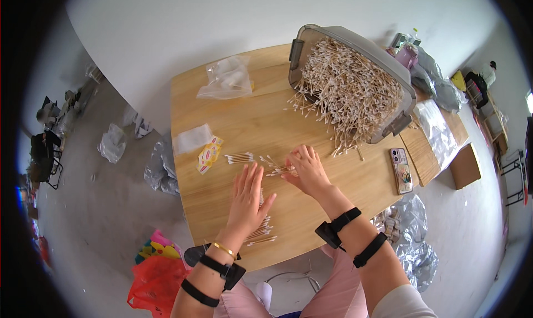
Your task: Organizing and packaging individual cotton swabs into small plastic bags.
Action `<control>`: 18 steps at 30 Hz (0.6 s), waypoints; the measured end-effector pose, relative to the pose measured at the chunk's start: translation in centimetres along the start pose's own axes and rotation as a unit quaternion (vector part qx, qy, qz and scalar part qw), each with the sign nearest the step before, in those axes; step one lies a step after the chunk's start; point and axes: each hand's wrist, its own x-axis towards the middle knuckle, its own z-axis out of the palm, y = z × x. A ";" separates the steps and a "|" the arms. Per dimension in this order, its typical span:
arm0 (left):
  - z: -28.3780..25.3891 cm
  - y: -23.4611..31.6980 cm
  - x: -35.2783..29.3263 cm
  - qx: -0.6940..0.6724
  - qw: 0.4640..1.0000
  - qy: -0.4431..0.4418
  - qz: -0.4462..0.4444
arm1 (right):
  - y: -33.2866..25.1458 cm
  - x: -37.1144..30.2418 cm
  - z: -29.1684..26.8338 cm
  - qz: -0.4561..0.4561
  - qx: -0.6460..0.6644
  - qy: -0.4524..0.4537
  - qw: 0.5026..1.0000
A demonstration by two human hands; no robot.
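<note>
Loose bunch of cotton swabs (272,167) at the middle of the table (355,179), held in the bent fingers of the right hand (307,170). The bunch's long axis runs roughly left to right; its white tips fan out toward the left, some tilted toward the far side. The left hand (247,195) is open and flat, fingers together and pointing away from the body, thumb spread to the right. Beneath and beside it lies a column of swabs (261,229), each stick set nearly crosswise, the column running toward the near edge. Whether the left palm presses on them cannot be told. Just beyond the left fingertips is a short row of swabs (240,158), sticks parallel and lying left to right. Left of this row, near the left edge, are yellow-and-white packets (210,155) and a clear sleeve (192,139). Wood surface stretches from the right hand to the phone (401,171) by the right edge, and from the short row to the clear bag (226,78) near the far edge. At far right, a tilted gray bin (401,76) spills a heap of swabs (350,90) toward the hands.
</note>
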 end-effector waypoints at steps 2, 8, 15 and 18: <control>1.7 -0.7 2.1 0.000 1.000 0.008 0.020 | -0.1 -0.6 0.2 0.005 0.005 0.009 1.000; 3.0 -1.1 5.4 0.035 0.998 -0.013 0.052 | 1.3 -1.9 -0.2 0.021 0.068 -0.009 0.997; 2.9 -0.9 4.7 0.028 0.999 0.026 -0.012 | 1.0 -3.5 -1.2 0.042 0.073 0.011 0.996; 2.8 -0.5 4.5 0.068 0.995 0.052 -0.053 | 0.6 -3.5 -0.7 0.047 0.046 0.036 0.997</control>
